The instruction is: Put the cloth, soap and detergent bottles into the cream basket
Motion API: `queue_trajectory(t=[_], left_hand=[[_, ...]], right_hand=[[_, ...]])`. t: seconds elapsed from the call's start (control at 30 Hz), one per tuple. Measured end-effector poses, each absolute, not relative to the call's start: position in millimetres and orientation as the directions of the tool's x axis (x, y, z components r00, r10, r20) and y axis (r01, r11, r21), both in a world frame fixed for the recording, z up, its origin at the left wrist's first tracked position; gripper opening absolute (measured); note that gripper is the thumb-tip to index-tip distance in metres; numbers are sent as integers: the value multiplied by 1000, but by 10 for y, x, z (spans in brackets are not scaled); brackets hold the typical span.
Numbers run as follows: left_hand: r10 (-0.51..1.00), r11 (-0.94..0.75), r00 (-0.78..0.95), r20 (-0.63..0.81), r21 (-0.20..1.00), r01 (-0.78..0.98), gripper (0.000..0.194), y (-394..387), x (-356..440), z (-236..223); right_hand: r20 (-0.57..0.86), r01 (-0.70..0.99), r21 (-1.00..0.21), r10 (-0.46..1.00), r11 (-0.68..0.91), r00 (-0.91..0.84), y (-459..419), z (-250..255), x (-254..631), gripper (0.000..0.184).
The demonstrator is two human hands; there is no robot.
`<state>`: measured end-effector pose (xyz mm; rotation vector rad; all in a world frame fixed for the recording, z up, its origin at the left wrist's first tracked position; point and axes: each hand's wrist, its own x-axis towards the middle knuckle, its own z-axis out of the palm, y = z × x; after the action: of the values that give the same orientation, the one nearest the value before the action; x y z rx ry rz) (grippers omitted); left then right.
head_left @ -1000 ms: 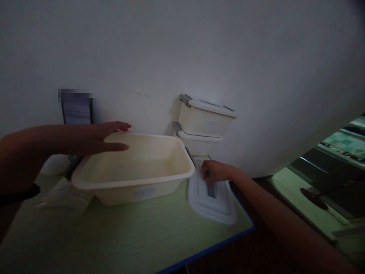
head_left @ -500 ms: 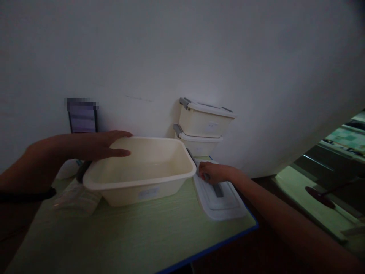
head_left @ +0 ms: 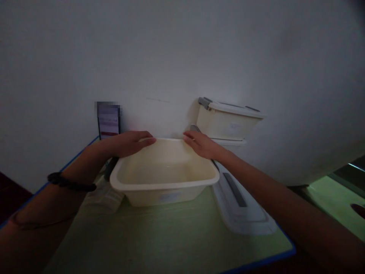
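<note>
A cream plastic storage box [head_left: 142, 196] stands lidless on the table, with a small label on its front wall. My left hand [head_left: 129, 144] holds the far rim toward the left corner, thumb on the inner side. Toward the far right corner, my right hand [head_left: 202, 144] grips the same rim, fingers over the edge. The fingertips behind the rim are partly hidden. Right of the box lies a pale lid [head_left: 251, 222] with a grey handle strip, partly beneath my right forearm.
Against the wall at the back right, a lidded box [head_left: 222, 121] with grey latches sits on another lidded box [head_left: 228, 143]. A phone [head_left: 110, 127] stands upright at the back left. A see-through packet or container [head_left: 101, 199] lies left. The green table [head_left: 159, 236] has blue edging.
My right hand has left the lid's handle and moved left onto the box's far rim. My left hand has closed on the rim. The view has shifted left.
</note>
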<state>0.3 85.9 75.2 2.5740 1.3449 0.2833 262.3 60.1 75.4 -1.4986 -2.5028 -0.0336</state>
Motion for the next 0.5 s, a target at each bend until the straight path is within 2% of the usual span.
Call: queue_trajectory(t=[0.17,0.5], left_hand=[[825,-546,562,54,333,769,60,895,17,760],[864,-453,496,-88,293,842,76,1158,149,759]], right_hand=[[62,855,36,852,518,-519,770,723,2399,51],[1,842,146,851,520,-525,915,780,2406,55]])
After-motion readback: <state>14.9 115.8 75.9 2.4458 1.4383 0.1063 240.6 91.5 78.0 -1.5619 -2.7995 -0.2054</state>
